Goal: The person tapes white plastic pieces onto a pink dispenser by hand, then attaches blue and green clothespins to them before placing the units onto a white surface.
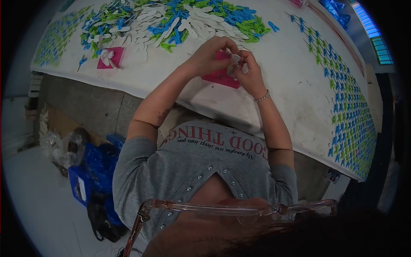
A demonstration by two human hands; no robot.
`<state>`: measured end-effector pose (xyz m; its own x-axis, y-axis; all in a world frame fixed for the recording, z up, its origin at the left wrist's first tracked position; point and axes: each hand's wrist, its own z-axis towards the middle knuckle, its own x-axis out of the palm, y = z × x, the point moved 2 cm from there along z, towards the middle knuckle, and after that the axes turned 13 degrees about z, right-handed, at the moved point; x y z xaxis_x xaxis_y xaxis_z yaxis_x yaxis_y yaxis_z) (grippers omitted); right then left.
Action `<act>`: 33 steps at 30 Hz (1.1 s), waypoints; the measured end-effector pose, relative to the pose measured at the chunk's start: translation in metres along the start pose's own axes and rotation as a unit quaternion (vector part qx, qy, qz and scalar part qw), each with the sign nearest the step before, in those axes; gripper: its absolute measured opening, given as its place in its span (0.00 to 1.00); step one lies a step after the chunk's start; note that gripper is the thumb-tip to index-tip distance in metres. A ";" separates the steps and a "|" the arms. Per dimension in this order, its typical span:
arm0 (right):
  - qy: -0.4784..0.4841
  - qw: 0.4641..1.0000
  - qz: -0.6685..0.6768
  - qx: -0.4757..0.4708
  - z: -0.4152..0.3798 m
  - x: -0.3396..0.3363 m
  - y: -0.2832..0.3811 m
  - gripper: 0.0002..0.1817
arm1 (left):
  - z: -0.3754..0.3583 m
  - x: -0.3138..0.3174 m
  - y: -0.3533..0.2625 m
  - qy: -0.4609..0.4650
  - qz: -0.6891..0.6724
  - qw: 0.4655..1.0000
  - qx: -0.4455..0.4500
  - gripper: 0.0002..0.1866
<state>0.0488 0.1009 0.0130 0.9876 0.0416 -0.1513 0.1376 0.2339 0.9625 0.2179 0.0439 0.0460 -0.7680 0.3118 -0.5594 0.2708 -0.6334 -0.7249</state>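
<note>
My left hand (212,56) and my right hand (251,76) meet over a bright pink block (221,79) near the table's front edge. Both are closed, fingertips pinched around a small white piece (235,59). Its exact kind I cannot tell, as the fingers cover part of it. A beaded bracelet circles my right wrist. Just beyond my hands lies a heap of flat white elongated pieces (203,26), mixed with blue clips (167,28) and green clips (255,28).
Left on the white table (150,79) is another pink block (118,55) with crumpled white material (107,55) on it. Rows of blue and green clips (349,115) line the right side; more clips (60,36) cover the far left. Blue plastic bags (96,165) lie on the floor.
</note>
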 end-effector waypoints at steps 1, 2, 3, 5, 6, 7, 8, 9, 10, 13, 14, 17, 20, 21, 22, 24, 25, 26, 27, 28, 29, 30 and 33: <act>0.004 0.999 -0.037 -0.016 0.001 0.001 0.003 0.22 | 0.001 -0.003 -0.002 0.013 0.024 0.999 0.031 0.15; 0.006 0.999 -0.036 -0.016 0.001 0.002 0.005 0.22 | 0.001 -0.006 -0.003 0.012 0.024 0.999 0.029 0.15; 0.006 0.999 -0.044 -0.028 0.000 0.002 0.007 0.21 | 0.001 -0.008 -0.005 0.013 0.047 0.998 0.035 0.14; 0.005 0.998 -0.052 -0.039 0.000 0.000 0.007 0.20 | -0.001 -0.010 -0.005 0.015 0.069 0.997 0.039 0.14; 0.009 0.993 -0.096 -0.063 -0.001 -0.003 0.004 0.19 | -0.004 -0.012 -0.003 0.027 0.084 0.996 0.032 0.13; 0.013 0.986 -0.141 -0.086 -0.003 -0.007 0.003 0.18 | -0.006 -0.011 -0.002 0.039 0.100 0.994 0.025 0.13; 0.012 0.986 -0.141 -0.085 -0.005 -0.011 0.002 0.18 | -0.007 -0.009 0.001 0.040 0.099 0.994 0.025 0.13; 0.019 0.984 -0.156 -0.089 -0.007 -0.013 0.002 0.18 | -0.009 -0.005 0.006 0.055 0.099 0.993 0.018 0.13; 0.025 0.981 -0.170 -0.094 -0.008 -0.016 0.002 0.18 | -0.011 -0.001 0.012 0.070 0.099 0.993 0.011 0.12; 0.036 0.976 -0.203 -0.072 -0.012 -0.022 0.004 0.18 | -0.014 0.011 0.022 -0.001 0.081 0.996 0.039 0.10; 0.035 0.976 -0.203 -0.071 -0.012 -0.022 0.004 0.18 | -0.013 0.011 0.022 0.000 0.080 0.996 0.040 0.10; 0.039 0.974 -0.204 -0.085 -0.012 -0.024 0.005 0.19 | -0.012 0.013 0.023 0.025 0.091 0.995 0.034 0.11; 0.039 0.972 -0.217 -0.083 -0.013 -0.025 0.003 0.20 | -0.013 0.015 0.027 0.023 0.092 0.995 0.043 0.11; 0.039 0.972 -0.216 -0.087 -0.013 -0.026 0.002 0.20 | -0.013 0.015 0.027 0.027 0.099 0.994 0.041 0.11; 0.039 0.971 -0.216 -0.091 -0.013 -0.027 0.001 0.20 | -0.013 0.015 0.027 0.032 0.106 0.993 0.040 0.11; 0.037 0.971 -0.217 -0.098 -0.014 -0.028 0.003 0.20 | -0.011 0.016 0.026 0.041 0.100 0.993 0.038 0.11; 0.037 0.970 -0.217 -0.106 -0.014 -0.028 0.005 0.21 | -0.010 0.015 0.026 0.048 0.094 0.994 0.035 0.11; 0.037 0.969 -0.218 -0.108 -0.014 -0.029 0.009 0.21 | -0.009 0.015 0.025 0.047 0.096 0.994 0.036 0.11; 0.036 0.967 -0.230 -0.106 -0.014 -0.030 0.014 0.21 | -0.009 0.016 0.023 0.061 0.110 0.991 0.042 0.11; 0.034 0.964 -0.243 -0.105 -0.014 -0.033 0.020 0.21 | -0.008 0.018 0.021 0.074 0.123 0.988 0.049 0.11; 0.032 0.963 -0.245 -0.108 -0.014 -0.035 0.026 0.21 | -0.006 0.021 0.020 0.073 0.125 0.988 0.053 0.11; 0.031 0.960 -0.252 -0.118 -0.015 -0.038 0.032 0.21 | -0.004 0.024 0.018 0.053 0.119 0.990 0.061 0.11; 0.027 0.952 -0.270 -0.144 -0.013 -0.044 0.049 0.21 | 0.004 0.032 0.006 0.047 0.097 0.992 0.071 0.10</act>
<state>0.0106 0.1232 0.0636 0.7730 -0.1127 -0.6243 0.5894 0.4915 0.6411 0.1931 0.0469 0.0253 -0.6504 0.2342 -0.7226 0.3187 -0.7794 -0.5394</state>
